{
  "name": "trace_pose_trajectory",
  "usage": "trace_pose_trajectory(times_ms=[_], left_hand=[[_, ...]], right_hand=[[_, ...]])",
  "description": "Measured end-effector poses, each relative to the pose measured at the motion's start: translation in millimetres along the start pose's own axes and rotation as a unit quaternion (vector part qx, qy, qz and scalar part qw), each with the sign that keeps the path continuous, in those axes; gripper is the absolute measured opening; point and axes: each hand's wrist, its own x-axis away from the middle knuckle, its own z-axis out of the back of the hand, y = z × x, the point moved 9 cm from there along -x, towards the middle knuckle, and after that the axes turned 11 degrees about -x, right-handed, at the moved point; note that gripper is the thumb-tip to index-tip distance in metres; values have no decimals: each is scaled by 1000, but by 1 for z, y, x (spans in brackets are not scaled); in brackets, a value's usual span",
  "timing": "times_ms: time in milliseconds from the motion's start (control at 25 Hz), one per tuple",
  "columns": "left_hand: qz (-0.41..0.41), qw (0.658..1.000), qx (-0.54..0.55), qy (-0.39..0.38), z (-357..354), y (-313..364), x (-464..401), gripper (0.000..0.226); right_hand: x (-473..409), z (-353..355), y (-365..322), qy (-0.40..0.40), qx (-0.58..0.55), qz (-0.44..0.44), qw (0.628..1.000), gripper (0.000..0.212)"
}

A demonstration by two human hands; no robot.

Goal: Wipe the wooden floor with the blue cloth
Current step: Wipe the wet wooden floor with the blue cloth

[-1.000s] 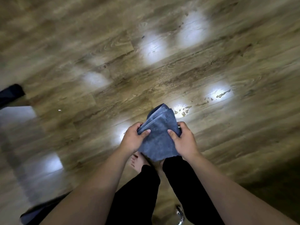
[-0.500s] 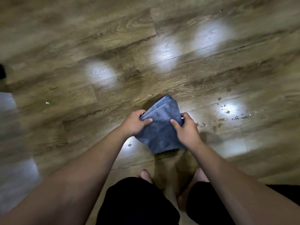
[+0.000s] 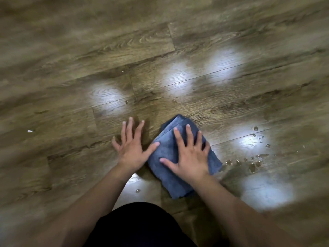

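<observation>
The folded blue cloth [image 3: 167,168] lies flat on the wooden floor [image 3: 160,41]. My right hand [image 3: 189,154] presses down on top of the cloth with its fingers spread. Beside it on the left, my left hand [image 3: 132,147] rests flat on the bare floor, fingers spread, with only the thumb tip touching the cloth's left edge. Water drops [image 3: 249,162] and small puddles sit on the planks just right of the cloth.
More drops [image 3: 256,129] lie further right, a single drop [image 3: 137,190] near my knee, and a small white speck [image 3: 29,131] at the left. My dark-trousered knee [image 3: 138,225] fills the bottom centre. Bright light patches glare off the planks.
Both hands held the cloth in the air before; now the cloth is down on the floor, my right hand flat on it and my left hand off it on the floor.
</observation>
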Motion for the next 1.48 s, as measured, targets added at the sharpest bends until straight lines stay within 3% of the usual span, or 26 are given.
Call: trace_pose_trajectory(times_ms=[120,280,400,560,840,960,1120,1280,1480], left_hand=[[96,994,-10,53,0,-61,-8,80],[201,973,-15,108,-2,-136,-10,77],[184,971,-12,154,-8,-144,-11,68],[190,969,-7,157,-1,-142,-10,68],[184,974,-31,126,-4,-141,-13,69],[178,976,-31,119,-7,-143,-15,67],[187,979,17,78,-11,-152,-16,65],[171,984,46,-34,-21,-157,-26,73],[225,951,135,-164,-28,-160,-33,112]], right_hand=[[19,-36,-24,-36,47,37,998,119],[30,-54,-24,14,74,84,994,102],[15,-50,-15,60,84,95,990,95],[-3,-38,-18,65,79,73,992,86],[-140,14,-39,104,18,-4,994,71],[-148,4,-73,87,28,29,995,67],[-83,-32,-114,27,84,155,984,72],[-5,-61,-106,-12,132,279,951,86],[-28,-20,-48,-11,128,242,962,83]])
